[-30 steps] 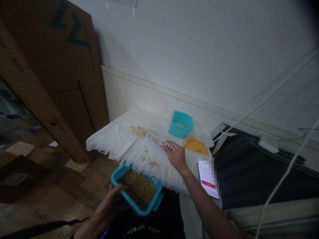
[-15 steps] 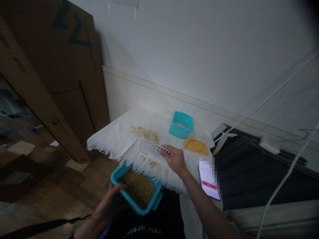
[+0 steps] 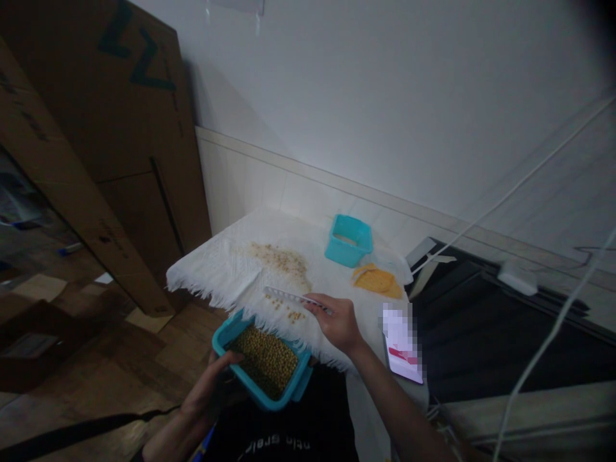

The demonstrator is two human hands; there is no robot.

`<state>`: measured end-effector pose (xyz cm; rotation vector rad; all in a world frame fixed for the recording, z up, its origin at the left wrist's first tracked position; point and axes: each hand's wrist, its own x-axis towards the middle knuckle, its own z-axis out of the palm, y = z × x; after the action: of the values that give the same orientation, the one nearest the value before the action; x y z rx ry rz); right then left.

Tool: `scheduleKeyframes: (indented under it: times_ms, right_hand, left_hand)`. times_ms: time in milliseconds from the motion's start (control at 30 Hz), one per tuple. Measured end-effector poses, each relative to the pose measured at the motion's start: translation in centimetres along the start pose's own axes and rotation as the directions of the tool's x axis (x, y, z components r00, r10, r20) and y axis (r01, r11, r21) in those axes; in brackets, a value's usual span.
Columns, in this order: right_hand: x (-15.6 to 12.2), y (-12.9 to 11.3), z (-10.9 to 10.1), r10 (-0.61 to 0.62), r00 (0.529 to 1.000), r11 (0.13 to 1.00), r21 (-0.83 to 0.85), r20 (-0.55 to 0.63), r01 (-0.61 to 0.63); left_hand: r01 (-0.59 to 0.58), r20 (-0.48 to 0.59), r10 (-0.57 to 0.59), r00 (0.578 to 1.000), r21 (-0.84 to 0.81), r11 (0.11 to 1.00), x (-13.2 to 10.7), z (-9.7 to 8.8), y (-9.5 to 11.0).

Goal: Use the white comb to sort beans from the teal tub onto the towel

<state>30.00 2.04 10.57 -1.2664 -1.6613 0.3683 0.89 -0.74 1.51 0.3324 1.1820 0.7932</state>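
My left hand [image 3: 212,385] grips the near left side of a turquoise plastic basket [image 3: 297,385], thumb over its rim. Inside are many small round yellowish beans [image 3: 269,359] that look like soybeans. The basket is held at the table's front edge, beneath the cloth fringe. My right hand [image 3: 337,321] is closed around one end of a white slotted plastic strip [image 3: 283,294]. That strip is tilted edge-on, just beyond several loose beans [image 3: 294,316] on the white cloth [image 3: 231,269]. Farther back, a patch of fine brownish grains [image 3: 282,260] is spread on the cloth.
A second turquoise basket [image 3: 344,253] stands at the back by the wall, with an orange-yellow cloth or bag [image 3: 378,282] in front of it. A phone [image 3: 407,359] lies at the right edge. Large cardboard boxes [image 3: 135,128] rise at left; a white cable [image 3: 539,353] hangs at right.
My right hand has tipped the slotted strip from showing its face to nearly edge-on and brought it slightly nearer the loose beans. The left hand's hold on the basket is unchanged.
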Motion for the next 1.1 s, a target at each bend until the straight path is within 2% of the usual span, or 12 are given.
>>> scheduleKeyframes:
  times_ms: [167,267,367,467,633,733,833,967,1100]
  right_hand:
    - [-0.8,-0.6,-0.1,-0.012,1.000,1.000,-0.025,-0.010,0.011]
    - [-1.3,-0.9,-0.9,-0.006,0.996,0.998,-0.067,-0.084,0.001]
    - [-2.4,-1.1,-1.9,0.035,0.981,0.983,-0.170,-0.190,-0.068]
    - [-3.6,-1.4,-2.2,0.059,0.968,0.956,-0.265,-0.243,-0.125]
    - [-4.6,-2.2,-0.7,0.012,0.975,0.954,-0.289,-0.223,-0.078]
    - [-4.5,-2.8,0.3,-0.015,0.984,0.956,-0.291,-0.176,-0.038]
    - [-4.5,-3.2,0.6,-0.030,0.984,0.952,-0.304,-0.177,-0.026]
    - [-5.5,-3.4,-0.7,0.016,0.957,0.941,-0.320,-0.288,-0.112]
    - [-8.1,-3.1,-2.6,0.087,0.898,0.917,-0.318,-0.431,-0.242]
  left_hand:
    - [0.001,-0.027,-0.002,1.000,-0.014,1.000,0.4,-0.2,-0.3]
    - [0.002,-0.029,-0.003,1.000,-0.008,1.000,0.7,-0.4,-0.4]
    - [-0.007,-0.030,0.007,1.000,-0.002,1.000,0.8,-0.3,-0.4]
    - [-0.001,-0.023,0.001,1.000,-0.015,1.000,0.6,0.0,-0.4]
    - [-0.007,-0.051,0.006,0.999,-0.022,1.000,0.5,0.3,-0.6]
    - [-0.007,-0.046,0.006,0.999,-0.015,1.000,0.6,0.1,-0.7]
    - [0.008,-0.032,-0.009,0.999,-0.019,1.000,0.7,-0.1,-0.7]
    - [0.005,-0.032,-0.006,0.999,-0.025,1.000,0.4,0.1,-0.8]
    - [0.005,-0.026,-0.006,1.000,-0.022,1.000,-0.3,0.4,-0.5]
